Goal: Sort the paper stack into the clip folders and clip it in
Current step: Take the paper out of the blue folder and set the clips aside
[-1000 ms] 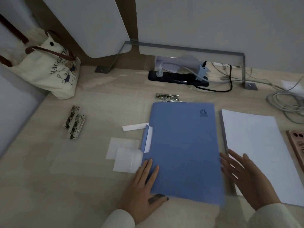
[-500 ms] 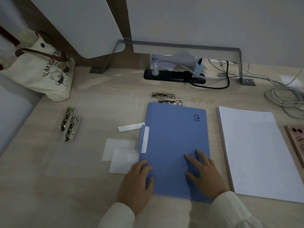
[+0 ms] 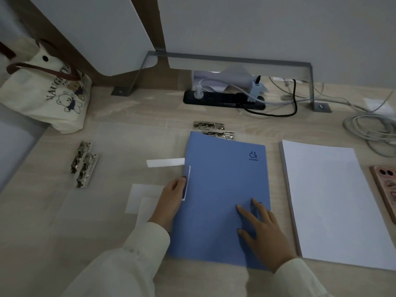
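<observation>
The right hand's fingers (image 3: 255,207) lay spread and flat on the blue folder (image 3: 222,185), near its free right edge, gripping nothing. The left hand's fingers (image 3: 181,183) lay together and nearly straight against the spine edge beside the white label, pressing rather than pinching (whether a tip had hooked under the cover could not be told). The folder lay shut on the worktop (image 3: 120,211), just left of the paper stack (image 3: 334,200), with metal clips (image 3: 214,129) touching its far edge.

The step looked like opening the cover. It would go best if the left hand (image 3: 171,202) pinned the spine while the right hand (image 3: 263,230) slid outward and lifted only the top cover.

Half a second earlier the left hand sat lower, at the near corner. It had since travelled up the spine, and the right hand had shifted toward the free edge.
</observation>
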`<state>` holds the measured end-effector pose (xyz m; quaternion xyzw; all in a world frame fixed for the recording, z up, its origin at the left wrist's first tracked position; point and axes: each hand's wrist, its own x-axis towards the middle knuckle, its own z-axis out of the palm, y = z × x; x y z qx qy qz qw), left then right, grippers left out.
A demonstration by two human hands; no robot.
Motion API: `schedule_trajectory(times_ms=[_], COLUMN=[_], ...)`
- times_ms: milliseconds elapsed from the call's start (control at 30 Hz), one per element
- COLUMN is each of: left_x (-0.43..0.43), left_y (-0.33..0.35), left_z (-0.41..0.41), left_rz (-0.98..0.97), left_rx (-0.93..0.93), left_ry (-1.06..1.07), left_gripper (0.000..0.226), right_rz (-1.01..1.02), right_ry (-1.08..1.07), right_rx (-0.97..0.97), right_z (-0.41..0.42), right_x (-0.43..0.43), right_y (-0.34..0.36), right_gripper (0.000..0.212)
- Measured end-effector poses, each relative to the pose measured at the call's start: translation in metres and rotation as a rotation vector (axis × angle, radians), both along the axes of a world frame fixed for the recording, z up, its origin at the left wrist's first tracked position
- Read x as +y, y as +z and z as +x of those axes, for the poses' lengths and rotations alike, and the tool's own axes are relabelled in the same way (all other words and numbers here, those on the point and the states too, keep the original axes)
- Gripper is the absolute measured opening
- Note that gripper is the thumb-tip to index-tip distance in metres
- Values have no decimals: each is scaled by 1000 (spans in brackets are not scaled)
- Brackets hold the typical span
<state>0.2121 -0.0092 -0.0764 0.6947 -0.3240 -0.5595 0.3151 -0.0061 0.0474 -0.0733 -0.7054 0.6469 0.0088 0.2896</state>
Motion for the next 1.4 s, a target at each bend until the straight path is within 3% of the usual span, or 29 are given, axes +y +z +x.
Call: schedule_trajectory(times_ms=[167,367,500,667,800,867,967,1067,1167,1267,1400], left_x=[-1,11,23,34,40,41,42,45,46,43,44], left_y=[-10,-3,12,21,18,16,17,20,15,15,25], left_z=[-4,-7,-5,0,7,11,16,24,44,61,65], left_rz=[-14,-89,-130,-143,-125,-112,-131,-322,-575,-514,-459], left_rx=[-59,-52,62,84,25,-32,-194,-612,-1087,-1167,-1073], left_ry=[31,111,185,229,214,236,224,231,46,-221,-324], left_gripper=[21,26,27,23,36,46,41,33,56,71,57], right_rz=[-2,-124,51,270,186,137,109,110,91,76,76], right_ry=[-32,-469,-686,-738,-734,-725,-717,-714,-695,-711,-717], right_rx=[-74,-271,-537,-849,-921,-940,-1005,-1059,-1069,-1056,-1002], right_z=[-2,-21,-28,-19,-13,-8,-6,-9,-15,-20,-21], right_x=[0,-7,-15,-14,-6,-1,6,15,25,31,36], right_y=[-1,8,24,41,42,42,43,45,44,45,49], right_gripper=[55,54,55,34,36,37,37,33,45,35,36])
